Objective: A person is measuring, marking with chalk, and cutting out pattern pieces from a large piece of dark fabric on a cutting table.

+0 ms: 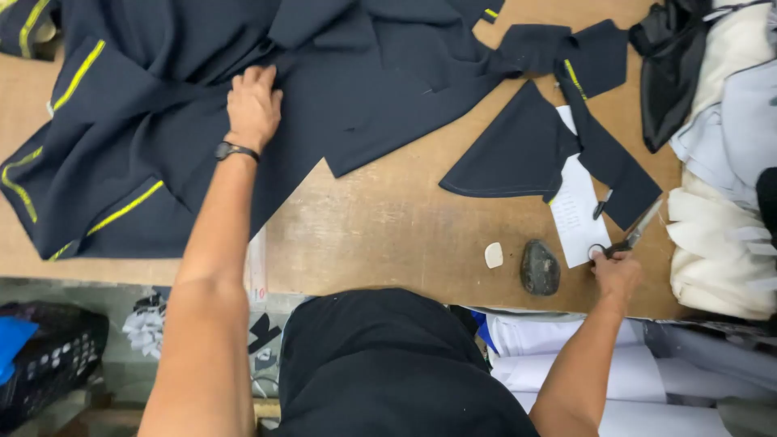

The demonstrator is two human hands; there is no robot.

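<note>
A garment-cutting workshop is showing here: dark cut fabric pieces [243,89] are lying across a worn wooden surface [388,235], with scissors [635,233] and tailor's chalk [493,255] sitting near its front edge.

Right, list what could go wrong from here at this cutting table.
1. The right hand is at the scissors near the table's front edge; they lie over a paper slip and could drag it or slide off.
2. The left hand presses the navy fabric, which hangs over the edge; a tug might pull it down.
3. The dark stone and white chalk sit close to the edge and could be knocked off.
</note>
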